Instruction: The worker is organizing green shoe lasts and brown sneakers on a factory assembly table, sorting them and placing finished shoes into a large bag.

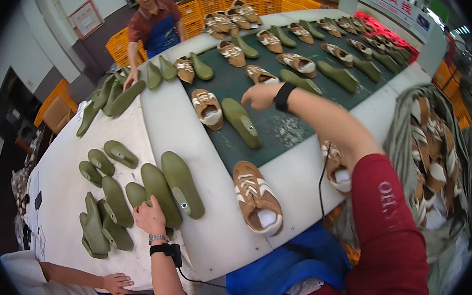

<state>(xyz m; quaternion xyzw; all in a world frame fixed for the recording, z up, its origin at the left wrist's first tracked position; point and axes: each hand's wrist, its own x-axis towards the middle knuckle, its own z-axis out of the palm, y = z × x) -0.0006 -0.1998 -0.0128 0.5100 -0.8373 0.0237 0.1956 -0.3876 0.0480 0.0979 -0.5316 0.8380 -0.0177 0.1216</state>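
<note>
While the left hand (149, 216) rests on a cluster of olive-green shoe lasts (113, 207) on the white table (192, 151), fingers curled down over the near end of one long last (161, 193), it looks like a loose grip, not a pinch. Watch + black wrist strap on that arm. Just right of it lies another long last (182, 184), then a tan sneaker w/ white laces (257, 197) near the table edge, untouched. Further right, the right hand (261, 95), black band at the wrist, reaches out over the dark green belt (279, 127), fingers bent downward, holding nothing; it hovers between a tan sneaker (207, 108) w/ last (241, 122) beside it & another sneaker (260, 74). More sneaker/last pairs run up the belt. Far right: grey bag of sneakers (430, 154). Another person's hand (117, 283) at lower left.
</note>
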